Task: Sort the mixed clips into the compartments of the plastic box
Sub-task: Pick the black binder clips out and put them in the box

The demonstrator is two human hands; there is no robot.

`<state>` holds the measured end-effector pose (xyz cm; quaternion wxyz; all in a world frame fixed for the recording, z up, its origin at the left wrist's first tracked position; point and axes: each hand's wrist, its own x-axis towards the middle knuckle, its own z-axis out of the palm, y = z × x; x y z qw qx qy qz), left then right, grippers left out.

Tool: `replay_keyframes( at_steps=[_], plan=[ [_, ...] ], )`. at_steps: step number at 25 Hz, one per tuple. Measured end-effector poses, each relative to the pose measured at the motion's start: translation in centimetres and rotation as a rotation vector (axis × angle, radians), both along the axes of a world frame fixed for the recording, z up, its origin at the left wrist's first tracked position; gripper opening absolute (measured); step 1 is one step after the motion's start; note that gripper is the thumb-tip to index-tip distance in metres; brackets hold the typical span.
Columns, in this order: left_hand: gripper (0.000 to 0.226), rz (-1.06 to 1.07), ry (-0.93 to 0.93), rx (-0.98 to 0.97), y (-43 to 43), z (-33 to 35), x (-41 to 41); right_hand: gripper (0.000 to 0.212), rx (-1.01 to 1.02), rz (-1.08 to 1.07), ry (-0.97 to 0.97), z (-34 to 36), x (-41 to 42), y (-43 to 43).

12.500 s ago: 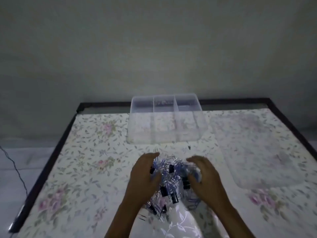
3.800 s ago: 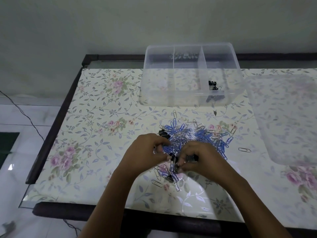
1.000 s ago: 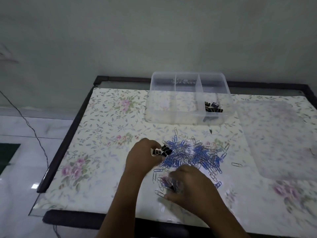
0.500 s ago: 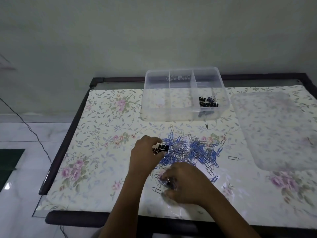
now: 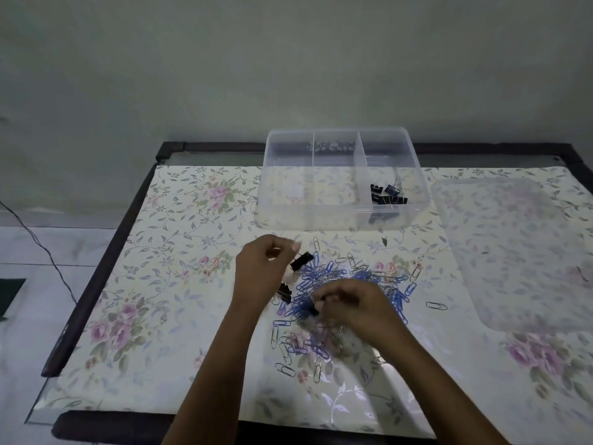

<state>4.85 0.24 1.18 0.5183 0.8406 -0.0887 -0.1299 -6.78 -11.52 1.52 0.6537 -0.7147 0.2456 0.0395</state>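
**Binder clips coming out of the mixed pile: snag and slip risks**

Nearest: loose paper clips [image 5: 295, 346], silver and blue, lie flat on the glossy floral table cover [image 5: 154, 284].

Just beyond them the right hand [image 5: 356, 308] curls down into the mixed pile [image 5: 349, 277]. Its fingertips close narrowly on a dark clip [image 5: 316, 310], which is blurred but probably a binder clip.

At the pile's left edge the left hand [image 5: 261, 268], fingers curled, pinches a black binder clip [image 5: 302, 261] that juts toward the pile. A second binder clip [image 5: 285, 295] lies at the heel of that hand.

Risks, as judged:
- The paper clips are thin wire loops, tangled together. A binder clip's wire handles could hook some and carry them into the wrong compartment.
- The cover looks slick, so nudged clips may skate toward the near edge.
- A small, hard clip held only at the fingertips may drop on the way to the box.
- The box walls are clear, which makes the thin dividers hard to judge. A released clip could bounce into the next compartment.

Far: the plastic box [image 5: 288, 191] is transparent and round-cornered, with three compartments. The only clips seen in it are the sorted binder clips [image 5: 386, 195] in the right one.

A frosted lid [image 5: 513, 252] lies flat to the right of the box.
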Motion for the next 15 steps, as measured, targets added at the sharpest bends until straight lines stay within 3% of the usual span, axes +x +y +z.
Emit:
replay_keyframes(
  at_steps=[4,6,7,8,9,12,13,15],
  plan=[
    [0.014,0.206,0.535,-0.65,0.2,1.9,1.2,0.017,0.761,-0.313,0.002,-0.3,1.4,0.0],
    [0.018,0.303,0.691,-0.825,1.3,2.4,1.7,0.006,0.894,-0.364,-0.037,-0.6,1.8,0.4],
    [0.021,0.37,0.757,-0.851,1.7,2.4,1.9,0.007,0.855,-0.353,-0.056,-0.9,1.9,0.7],
    [0.023,0.429,0.786,-0.781,2.2,2.4,2.1,0.013,0.694,-0.319,-0.07,-1.3,2.0,1.1],
    [0.025,0.418,0.742,-0.591,2.6,2.3,2.1,0.02,0.426,-0.258,-0.082,-1.9,2.0,1.3],
    [0.023,-0.063,0.244,0.314,3.6,1.0,2.1,0.013,-0.38,-0.021,-0.181,-3.3,1.9,2.1],
    [0.024,-0.242,0.109,0.44,3.8,0.6,1.9,0.024,-0.565,0.082,-0.207,-3.7,1.8,2.5],
    [0.036,-0.49,0.034,0.542,4.0,0.1,1.7,0.038,-0.786,0.227,-0.232,-4.3,1.8,3.1]
  ],
)
